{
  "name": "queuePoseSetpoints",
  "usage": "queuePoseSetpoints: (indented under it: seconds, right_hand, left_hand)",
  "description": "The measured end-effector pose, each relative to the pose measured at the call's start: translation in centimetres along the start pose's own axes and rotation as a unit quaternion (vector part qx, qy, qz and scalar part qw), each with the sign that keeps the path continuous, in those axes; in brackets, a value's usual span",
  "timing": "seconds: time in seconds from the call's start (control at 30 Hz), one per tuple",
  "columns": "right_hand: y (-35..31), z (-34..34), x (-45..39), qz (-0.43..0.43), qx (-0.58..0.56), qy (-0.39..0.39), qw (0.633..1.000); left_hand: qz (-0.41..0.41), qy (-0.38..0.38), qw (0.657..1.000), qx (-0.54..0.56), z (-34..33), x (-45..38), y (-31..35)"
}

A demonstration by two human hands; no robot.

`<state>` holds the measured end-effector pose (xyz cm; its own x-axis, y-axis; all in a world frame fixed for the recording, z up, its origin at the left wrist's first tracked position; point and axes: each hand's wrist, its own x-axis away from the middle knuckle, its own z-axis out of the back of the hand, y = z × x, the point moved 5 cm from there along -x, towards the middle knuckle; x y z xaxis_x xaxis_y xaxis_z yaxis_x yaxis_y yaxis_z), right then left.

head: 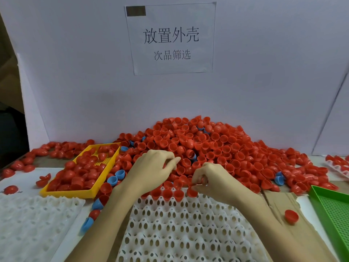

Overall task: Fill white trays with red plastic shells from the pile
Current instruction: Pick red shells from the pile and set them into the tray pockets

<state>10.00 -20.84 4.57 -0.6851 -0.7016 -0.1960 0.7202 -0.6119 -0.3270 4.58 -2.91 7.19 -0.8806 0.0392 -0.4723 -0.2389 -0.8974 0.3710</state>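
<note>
A: Where is the shell [192,191] sitting right now?

B: It is hanging at the far edge of the white tray [181,227], just right of the three shells already sitting in the back row. The right hand [211,181] is pinching it, fingers curled tight round the rim, with the dome seeming to point down.

A: So which way is the next pocket lying from that grip?

B: Almost straight under it, I am judging; the open pocket is lying directly beside the last seated shell, so the move is looking like a short drop rather than a reach.

A: And the left hand [153,169]?

B: It is reaching into the pile [207,146], just beyond the tray's far edge, fingers curled as if closing on another shell; whether it is actually holding one, I cannot tell.

A: Which hand is nearer the tray?

B: The right one. The yellow tray [66,192], the green tray [332,212] and a second white tray [34,220] are lying out to the sides on the worktop [26,178].
</note>
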Motion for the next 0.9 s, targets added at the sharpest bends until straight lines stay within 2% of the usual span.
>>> queuePoseSetpoints:
  seconds: [0.23,0.47,0.57,0.67,0.8,0.9]
  right_hand:
    - [-0.1,-1.8,-0.4,0.021,0.011,-0.014,1.000]
    - [-0.1,-3.0,-0.6,0.003,0.002,-0.015,1.000]
    - [0.6,-1.1,-0.4,-0.013,-0.040,-0.027,0.999]
    - [2.7,1.6,-0.1,-0.052,-0.053,0.007,0.997]
    - [6.4,4.3,1.0,-0.110,-0.019,0.050,0.992]
    - [8.5,4.4,1.6,-0.153,0.023,0.019,0.988]
  left_hand:
    - [0.009,-0.081,0.996,-0.033,-1.7,0.1,0.1]
    - [-0.009,-0.222,0.975,-0.007,-3.5,0.9,0.1]
    - [-0.024,-0.231,0.973,-0.007,-3.7,1.0,0.3]
    - [-0.024,-0.224,0.974,-0.003,-3.6,0.9,0.1]
    - [-0.020,-0.225,0.974,-0.001,-3.6,0.9,0.1]
    - [-0.022,-0.229,0.973,-0.002,-3.7,1.0,0.4]
